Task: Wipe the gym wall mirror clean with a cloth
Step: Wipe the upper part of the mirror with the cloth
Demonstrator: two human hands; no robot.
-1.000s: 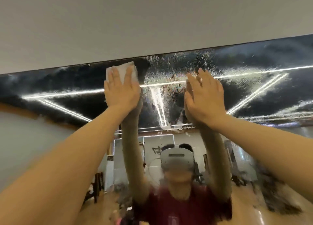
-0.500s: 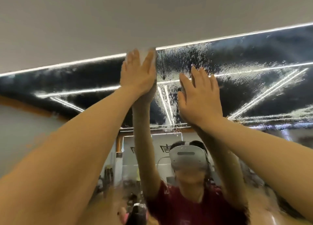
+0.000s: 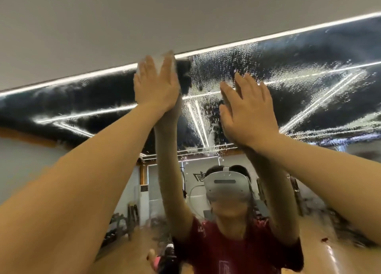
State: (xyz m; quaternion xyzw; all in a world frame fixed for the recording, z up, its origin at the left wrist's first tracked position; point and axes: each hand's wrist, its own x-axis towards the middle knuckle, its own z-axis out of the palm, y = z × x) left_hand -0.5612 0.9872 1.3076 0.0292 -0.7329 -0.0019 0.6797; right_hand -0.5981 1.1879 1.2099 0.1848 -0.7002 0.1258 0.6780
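Note:
The wall mirror (image 3: 299,92) fills the lower part of the view, its upper band covered in water droplets and streaks. My left hand (image 3: 156,86) presses flat with straight fingers on a white cloth (image 3: 158,60) at the mirror's top edge; only a small blurred strip of cloth shows above and between the fingers. My right hand (image 3: 247,110) lies flat on the wet glass to the right, fingers straight, holding nothing. Both arms reach up and are reflected in the glass.
A plain grey wall (image 3: 144,20) runs above the mirror's bright top edge (image 3: 268,36). The reflection shows me in a red shirt and a headset, gym equipment on a wooden floor and a white standing unit (image 3: 142,199).
My left hand has slid the cloth up and to the right, from below the top edge onto it. My right hand stayed on the glass. The view tilted slightly.

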